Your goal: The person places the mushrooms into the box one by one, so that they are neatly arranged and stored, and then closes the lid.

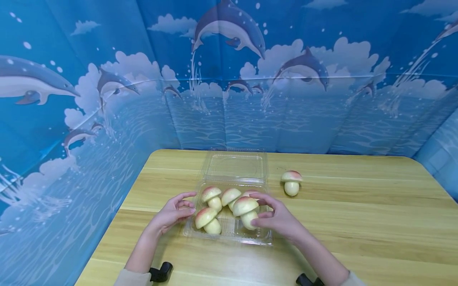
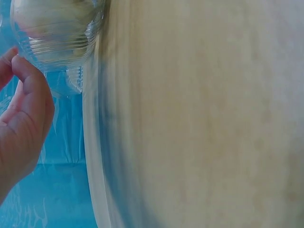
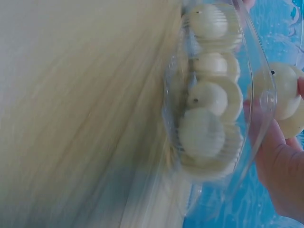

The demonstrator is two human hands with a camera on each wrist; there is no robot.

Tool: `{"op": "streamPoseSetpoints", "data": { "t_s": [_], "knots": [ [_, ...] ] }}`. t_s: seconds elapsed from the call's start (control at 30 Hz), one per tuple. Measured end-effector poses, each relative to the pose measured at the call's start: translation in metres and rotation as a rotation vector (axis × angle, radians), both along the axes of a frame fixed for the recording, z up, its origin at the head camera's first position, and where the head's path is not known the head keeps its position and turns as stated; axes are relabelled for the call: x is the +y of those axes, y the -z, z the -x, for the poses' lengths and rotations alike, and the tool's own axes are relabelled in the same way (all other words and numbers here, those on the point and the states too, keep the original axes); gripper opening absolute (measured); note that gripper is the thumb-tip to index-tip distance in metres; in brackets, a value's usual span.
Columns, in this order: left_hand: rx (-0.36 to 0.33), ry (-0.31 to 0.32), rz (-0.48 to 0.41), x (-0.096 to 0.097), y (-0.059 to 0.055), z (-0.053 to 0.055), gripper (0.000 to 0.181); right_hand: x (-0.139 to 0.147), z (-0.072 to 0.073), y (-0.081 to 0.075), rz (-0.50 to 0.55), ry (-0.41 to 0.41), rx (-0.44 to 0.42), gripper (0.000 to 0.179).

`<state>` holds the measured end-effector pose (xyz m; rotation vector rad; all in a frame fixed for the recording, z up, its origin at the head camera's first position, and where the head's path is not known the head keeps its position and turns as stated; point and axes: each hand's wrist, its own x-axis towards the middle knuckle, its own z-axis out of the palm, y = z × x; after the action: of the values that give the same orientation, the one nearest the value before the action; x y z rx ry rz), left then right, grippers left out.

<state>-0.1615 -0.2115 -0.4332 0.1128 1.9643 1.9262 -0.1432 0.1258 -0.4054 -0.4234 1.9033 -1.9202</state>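
Observation:
My right hand (image 1: 277, 218) pinches a mushroom-shaped piece (image 1: 246, 209) with a pink-tinged cream cap and thick pale stem. It is above the right part of an open clear plastic clamshell box (image 1: 229, 238). In the right wrist view this mushroom (image 3: 285, 95) is outside the box wall, between thumb and fingers. Several similar mushrooms lie in the box, among them one at the front left (image 1: 205, 217). My left hand (image 1: 173, 212) rests at the box's left edge, fingers loosely bent; whether it grips the rim cannot be made out.
Another mushroom (image 1: 291, 182) stands on the wooden table (image 1: 358, 222), right of the box. The clear lid (image 1: 236, 167) lies folded back behind it. A blue dolphin-print curtain (image 1: 222, 111) hangs behind the table.

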Motion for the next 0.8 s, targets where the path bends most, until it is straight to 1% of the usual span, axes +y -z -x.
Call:
{"op": "streamPoseSetpoints", "data": {
  "t_s": [0.23,0.5,0.8],
  "knots": [
    [-0.012,-0.014,-0.004,0.001,-0.001,-0.001,0.062,-0.011,-0.001,0.004,-0.023,-0.003,-0.037,0.073],
    [-0.003,-0.015,0.008,0.000,0.000,-0.002,0.062,-0.022,-0.001,0.008,-0.049,-0.020,-0.017,0.069],
    [-0.006,-0.014,0.014,0.000,0.000,0.000,0.063,-0.031,-0.001,0.011,-0.087,-0.032,0.030,0.069]
  ]
}}
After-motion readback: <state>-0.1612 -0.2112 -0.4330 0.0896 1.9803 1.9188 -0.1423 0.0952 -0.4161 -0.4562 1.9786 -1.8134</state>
